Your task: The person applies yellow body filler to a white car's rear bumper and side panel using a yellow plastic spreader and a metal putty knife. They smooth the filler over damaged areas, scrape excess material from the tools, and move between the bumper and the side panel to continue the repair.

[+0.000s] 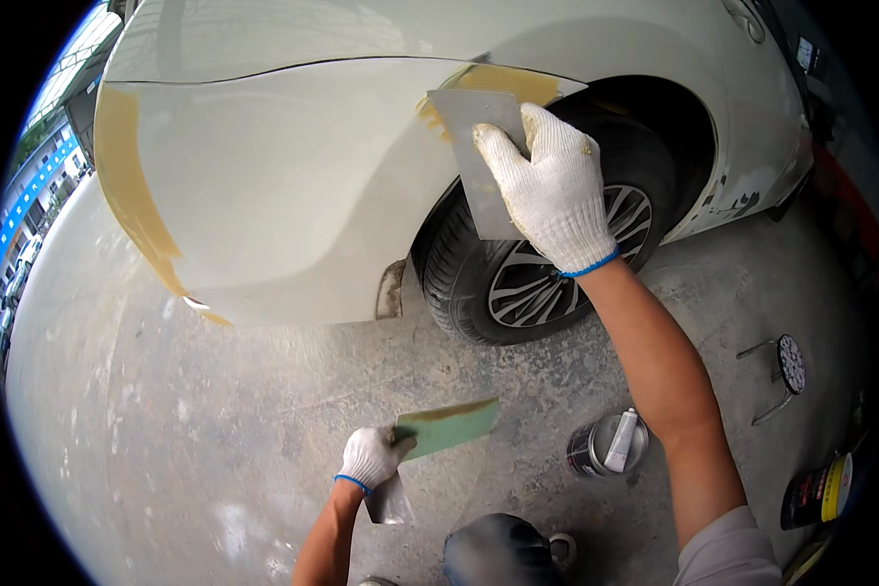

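My right hand [562,190], in a white knit glove stained at the fingertips, grips a flat grey putty spreader [474,146]. Its far edge lies over the cream car panel [293,186], beside tan putty [508,80] above the wheel arch. Lower down, my gloved left hand [371,457] closes on a green board [454,428] with a brown putty streak along its upper edge. Beneath that hand a metal scraper blade [391,503] sticks out; its grip is hidden. Another tan putty band [132,176] runs down the panel's left edge.
The car's wheel [547,283] stands under the arch. On the concrete floor [264,410] is a tin [586,449] with a white tube [620,439] on top. Farther right are a small stool [791,364] and a black-and-yellow bucket [816,493].
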Motion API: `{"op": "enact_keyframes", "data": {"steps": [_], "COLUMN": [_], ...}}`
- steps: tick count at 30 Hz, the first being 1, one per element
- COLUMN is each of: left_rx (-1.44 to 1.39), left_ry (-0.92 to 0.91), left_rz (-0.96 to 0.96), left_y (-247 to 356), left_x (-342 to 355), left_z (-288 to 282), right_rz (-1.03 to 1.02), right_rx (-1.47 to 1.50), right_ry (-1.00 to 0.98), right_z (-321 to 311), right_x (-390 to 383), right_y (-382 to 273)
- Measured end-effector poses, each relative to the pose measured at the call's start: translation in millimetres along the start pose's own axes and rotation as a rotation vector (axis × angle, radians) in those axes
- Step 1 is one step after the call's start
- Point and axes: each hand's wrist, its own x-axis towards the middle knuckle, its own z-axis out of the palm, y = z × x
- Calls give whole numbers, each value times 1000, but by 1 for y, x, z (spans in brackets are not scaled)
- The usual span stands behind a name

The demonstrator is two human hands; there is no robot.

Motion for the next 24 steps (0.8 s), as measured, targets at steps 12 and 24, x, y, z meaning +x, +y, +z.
{"op": "enact_keyframes", "data": {"steps": [12,24], "left_rx": [11,-39], "left_ry": [19,27], "left_rz": [-8,-48], "left_y": [7,-5], "left_x": [2,-1], "left_z": [-1,3], "right_rz": [32,57], "right_rx": [33,36], "right_ry": [44,-267], "right_z": [1,20], "right_x": [1,-28], "right_y": [-1,-15]}}
